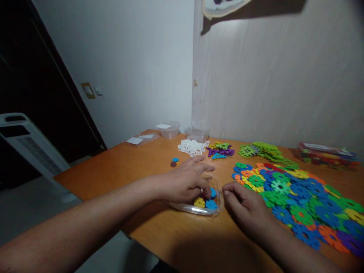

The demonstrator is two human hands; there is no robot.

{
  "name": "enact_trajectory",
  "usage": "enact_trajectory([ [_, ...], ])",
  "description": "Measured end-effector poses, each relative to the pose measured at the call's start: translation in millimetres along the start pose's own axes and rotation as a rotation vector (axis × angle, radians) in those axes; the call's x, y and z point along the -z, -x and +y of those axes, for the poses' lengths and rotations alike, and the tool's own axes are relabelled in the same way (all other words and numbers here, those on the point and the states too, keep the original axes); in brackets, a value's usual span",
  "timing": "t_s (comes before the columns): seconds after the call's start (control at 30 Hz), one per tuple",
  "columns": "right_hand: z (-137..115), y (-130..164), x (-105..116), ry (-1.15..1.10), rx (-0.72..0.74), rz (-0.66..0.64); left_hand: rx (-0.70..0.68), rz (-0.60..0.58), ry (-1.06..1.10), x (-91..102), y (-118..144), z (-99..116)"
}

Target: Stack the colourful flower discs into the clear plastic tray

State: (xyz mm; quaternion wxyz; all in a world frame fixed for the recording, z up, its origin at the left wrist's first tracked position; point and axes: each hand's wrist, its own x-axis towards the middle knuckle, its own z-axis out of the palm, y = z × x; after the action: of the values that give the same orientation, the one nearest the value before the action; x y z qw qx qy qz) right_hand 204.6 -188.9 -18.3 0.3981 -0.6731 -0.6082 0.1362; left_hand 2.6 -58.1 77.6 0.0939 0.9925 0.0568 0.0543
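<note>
A clear plastic container (186, 208) stands near the table's front edge, with several small notched discs inside. Among them are a yellow disc (199, 202) and a blue disc (211, 205). My left hand (184, 182) reaches over it from the left; one bent finger dips in among the discs while other fingers stretch out apart. A dark red disc shows partly beneath those fingertips. Against the container's right rim, my right hand (246, 206) is curled closed, its thumb near the index finger. Whatever it may grip is hidden.
Large notched discs (304, 199) pile up on the right. Behind lie white lattice pieces (192, 147), purple pieces (224, 152) and green pieces (265, 150). Small loose discs (174, 162) sit left of the container. Clear tubs (170, 131), bags (143, 139) and a filled box (327, 154) line the back.
</note>
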Motion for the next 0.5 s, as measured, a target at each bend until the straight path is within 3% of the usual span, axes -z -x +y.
enact_trajectory([
  [0.33,2.7,0.0,-0.7,0.003,-0.004,-0.003,0.027,-0.007,-0.008,-8.0,3.8,-1.3],
  [0.5,4.3,0.3,-0.3,0.013,-0.016,0.006,0.029,0.056,0.022,1.0,6.1,-5.6],
])
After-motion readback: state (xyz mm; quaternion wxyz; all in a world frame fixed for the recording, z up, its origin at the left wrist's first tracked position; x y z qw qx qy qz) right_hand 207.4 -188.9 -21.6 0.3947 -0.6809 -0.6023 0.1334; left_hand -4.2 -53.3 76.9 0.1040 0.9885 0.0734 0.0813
